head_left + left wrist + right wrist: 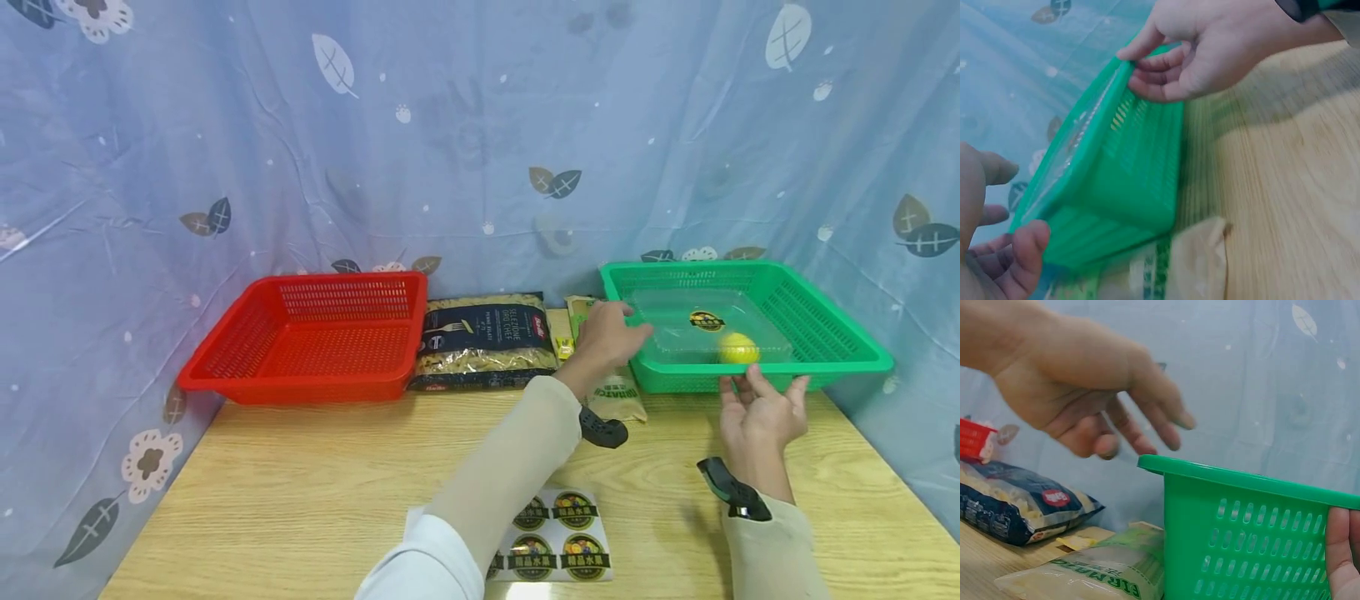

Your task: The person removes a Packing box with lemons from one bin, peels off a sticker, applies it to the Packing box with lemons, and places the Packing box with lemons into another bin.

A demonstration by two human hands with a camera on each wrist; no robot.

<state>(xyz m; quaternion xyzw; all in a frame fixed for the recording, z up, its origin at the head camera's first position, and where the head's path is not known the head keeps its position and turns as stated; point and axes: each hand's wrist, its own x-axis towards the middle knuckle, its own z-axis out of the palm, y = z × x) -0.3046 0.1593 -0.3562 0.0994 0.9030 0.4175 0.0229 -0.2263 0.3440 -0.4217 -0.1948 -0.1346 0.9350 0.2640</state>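
A green plastic basket point(847, 333) stands at the back right. In it lies a clear plastic box point(667, 333) with a dark round sticker point(707, 321); a yellow round thing point(738, 348) shows at the box's front edge, its exact kind unclear. My right hand point(765, 417) grips the basket's front rim, thumb on top and fingers below, as the left wrist view confirms. By the basket's left rim hovers my left hand point(611, 335); in the right wrist view its loosely bent fingers point(1163, 412) hold nothing and stay just above the rim.
A red basket point(345, 333) sits at the back left. Between the baskets lie a pasta bag point(487, 342), a small yellow packet point(562, 346) and a green-and-beige bag point(618, 396). A sheet of round stickers point(555, 537) lies near the table's front. Behind hangs a blue patterned curtain point(465, 150).
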